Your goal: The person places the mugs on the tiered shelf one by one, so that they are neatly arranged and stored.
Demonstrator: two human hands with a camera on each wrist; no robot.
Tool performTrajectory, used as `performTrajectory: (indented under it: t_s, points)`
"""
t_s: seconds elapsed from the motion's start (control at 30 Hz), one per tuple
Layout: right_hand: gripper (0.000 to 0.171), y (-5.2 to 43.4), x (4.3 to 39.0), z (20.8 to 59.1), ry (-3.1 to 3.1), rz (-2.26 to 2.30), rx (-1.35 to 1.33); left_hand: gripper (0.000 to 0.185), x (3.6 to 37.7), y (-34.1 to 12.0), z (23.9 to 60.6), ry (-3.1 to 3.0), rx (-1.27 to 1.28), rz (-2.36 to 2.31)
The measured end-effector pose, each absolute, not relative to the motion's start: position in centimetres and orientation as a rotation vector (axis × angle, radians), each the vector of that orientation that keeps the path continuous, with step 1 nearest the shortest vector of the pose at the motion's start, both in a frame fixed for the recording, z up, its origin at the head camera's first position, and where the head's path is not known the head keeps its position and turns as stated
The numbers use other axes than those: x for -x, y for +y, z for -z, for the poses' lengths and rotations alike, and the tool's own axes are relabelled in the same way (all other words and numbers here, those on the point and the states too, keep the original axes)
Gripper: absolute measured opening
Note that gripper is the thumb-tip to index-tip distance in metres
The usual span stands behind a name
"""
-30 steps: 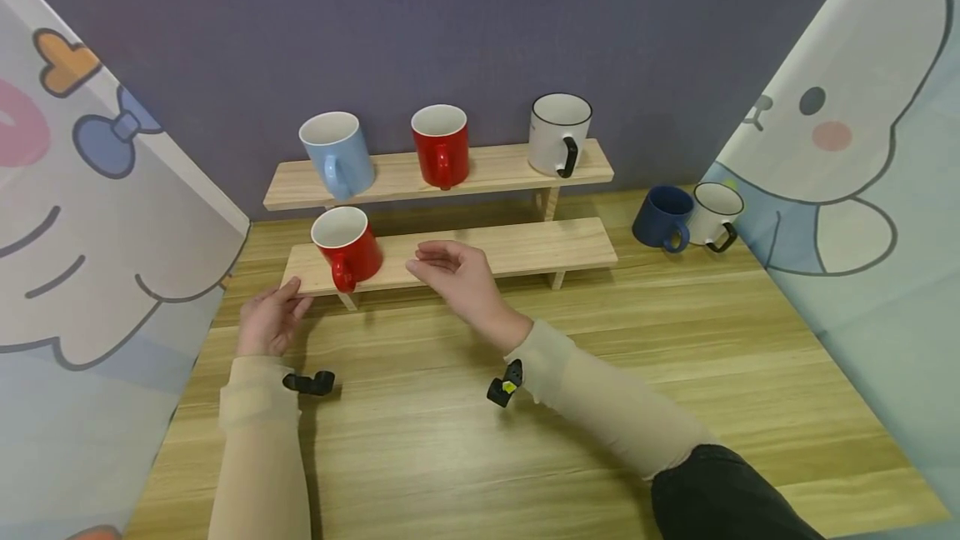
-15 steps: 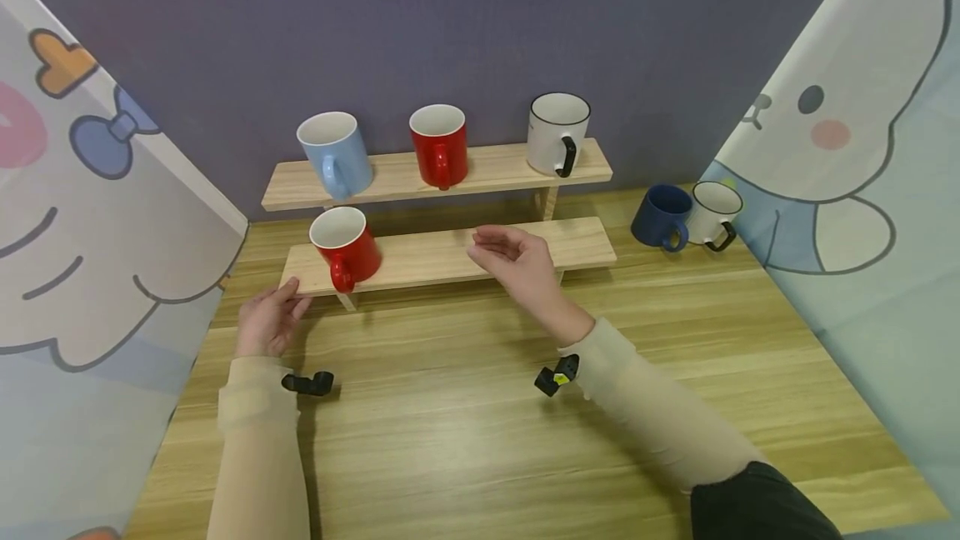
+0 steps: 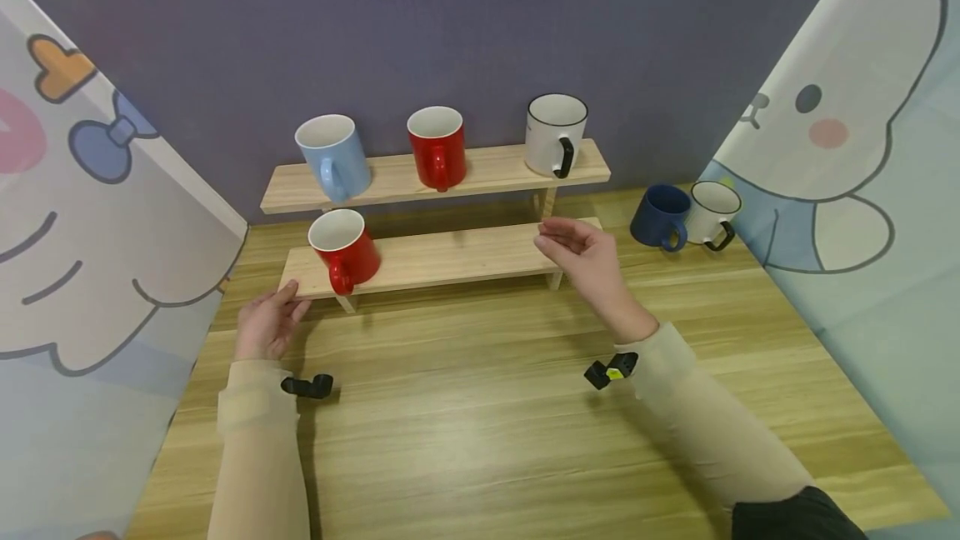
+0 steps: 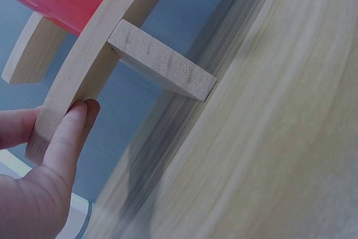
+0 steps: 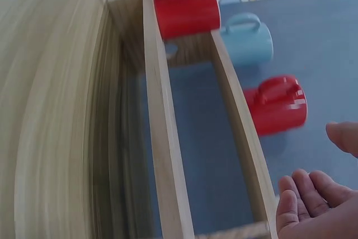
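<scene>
My left hand [image 3: 266, 325] pinches the front left corner of the lower wooden shelf [image 3: 457, 257], thumb on top and fingers beneath, as the left wrist view also shows. On that shelf's left end stands a red mug [image 3: 347, 252], handle toward me. Over the shelf's right end hovers my right hand [image 3: 588, 265], holding nothing, its fingers loosely bent and apart from the thumb. Behind, the upper shelf [image 3: 495, 169] bears a light blue mug [image 3: 341, 158], a second red mug [image 3: 438, 148] and a white mug [image 3: 551, 138] with a black rim and black handle.
A dark blue mug [image 3: 660, 217] and another white mug [image 3: 711, 215] with a black handle stand close together on the wooden table [image 3: 450, 407], right of the shelves. A dark wall [image 3: 450, 23] rises behind, with cartoon-printed panels [image 3: 817, 123] at both sides.
My right hand has moved to the right along the lower shelf, from near its middle to its right end. My left hand keeps its hold on the corner. The mugs stay in place.
</scene>
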State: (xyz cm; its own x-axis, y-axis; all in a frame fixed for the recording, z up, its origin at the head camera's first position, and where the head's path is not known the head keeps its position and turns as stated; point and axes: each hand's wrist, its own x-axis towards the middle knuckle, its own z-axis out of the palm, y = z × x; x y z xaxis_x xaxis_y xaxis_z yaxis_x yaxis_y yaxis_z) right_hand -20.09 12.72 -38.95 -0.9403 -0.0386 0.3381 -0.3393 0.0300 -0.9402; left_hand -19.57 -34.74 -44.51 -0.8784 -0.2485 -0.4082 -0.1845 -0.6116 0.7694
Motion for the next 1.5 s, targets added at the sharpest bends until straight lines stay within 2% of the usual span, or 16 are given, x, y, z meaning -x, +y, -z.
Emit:
performTrajectory:
  t_s: [0.2,1.0,1.3,1.5]
  points:
    - [0.038,15.6,20.0,39.1,-2.115,-1.941,-0.323,0.021,19.5,-34.8,44.5,-1.357,-0.751,2.677]
    - [0.038,25.7,21.5,39.4,-2.053,-1.721,0.068,0.018,19.4,-34.9,44.7,-1.371,-0.753,2.67]
    - [0.057,29.8,22.3,40.7,-2.169,-1.681,0.334,0.021,19.4,-34.8,44.7,-1.393,-0.75,2.671]
    - [0.066,31.3,22.7,41.4,-2.305,-1.578,0.452,0.035,19.4,-34.8,44.7,-1.4,-0.73,2.665]
